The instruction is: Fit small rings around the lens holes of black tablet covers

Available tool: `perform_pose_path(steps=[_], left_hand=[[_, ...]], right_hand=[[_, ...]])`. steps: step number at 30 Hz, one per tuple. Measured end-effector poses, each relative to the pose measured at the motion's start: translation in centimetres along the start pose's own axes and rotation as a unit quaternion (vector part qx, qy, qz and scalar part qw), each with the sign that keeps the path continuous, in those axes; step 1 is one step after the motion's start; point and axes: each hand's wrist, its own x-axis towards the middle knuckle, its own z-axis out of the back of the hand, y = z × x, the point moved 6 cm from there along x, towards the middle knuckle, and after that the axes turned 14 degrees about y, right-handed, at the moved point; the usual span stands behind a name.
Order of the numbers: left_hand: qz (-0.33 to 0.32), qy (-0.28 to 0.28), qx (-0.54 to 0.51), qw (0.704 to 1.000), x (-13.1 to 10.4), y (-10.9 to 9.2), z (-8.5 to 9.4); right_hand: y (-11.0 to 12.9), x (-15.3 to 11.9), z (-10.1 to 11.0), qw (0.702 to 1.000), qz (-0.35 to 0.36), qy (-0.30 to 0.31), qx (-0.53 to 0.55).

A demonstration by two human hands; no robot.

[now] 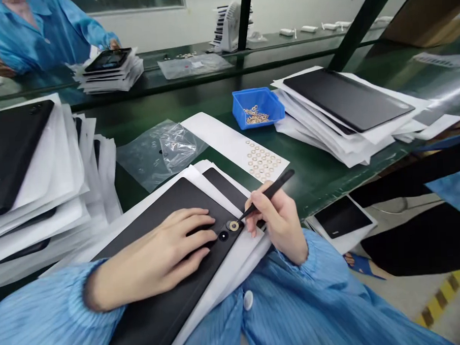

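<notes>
A black tablet back lies across a stack of white sheets in front of me. My left hand rests flat on it, fingers stretched toward the camera rings in its corner. Pinched in my right hand are black tweezers, their tip at a gold ring. That ring sits over the upper camera spot; whether the tip grips it I cannot tell. Just below is a dark round lens. Beyond the tablet, a white sheet carries rows of similar rings.
A blue bin holds loose gold rings. Tablets interleaved with white sheets form a left stack and a right stack. A clear plastic bag lies between. Across the bench sits a co-worker beside another tablet stack.
</notes>
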Motion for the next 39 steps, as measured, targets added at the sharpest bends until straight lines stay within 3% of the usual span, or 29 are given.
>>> perform_pose_path(steps=[5, 9, 33, 39], left_hand=[[-0.038, -0.049, 0.022, 0.998, 0.4, -0.5, -0.8], [-0.033, -0.052, 0.029, 0.998, 1.0, -0.7, -0.9], [0.011, -0.043, 0.017, 0.999, 1.1, -0.6, -2.0], [0.002, -0.051, 0.028, 0.998, 1.2, -0.7, -1.6]], right_hand=[[0.2, 0.2, 0.4, 0.994, -0.007, -0.028, -0.108], [0.3, 0.5, 0.5, 0.988, -0.020, -0.025, -0.148], [0.3, 0.1, 0.4, 0.983, -0.001, -0.001, -0.182], [0.3, 0.1, 0.4, 0.982, 0.006, -0.001, -0.190]])
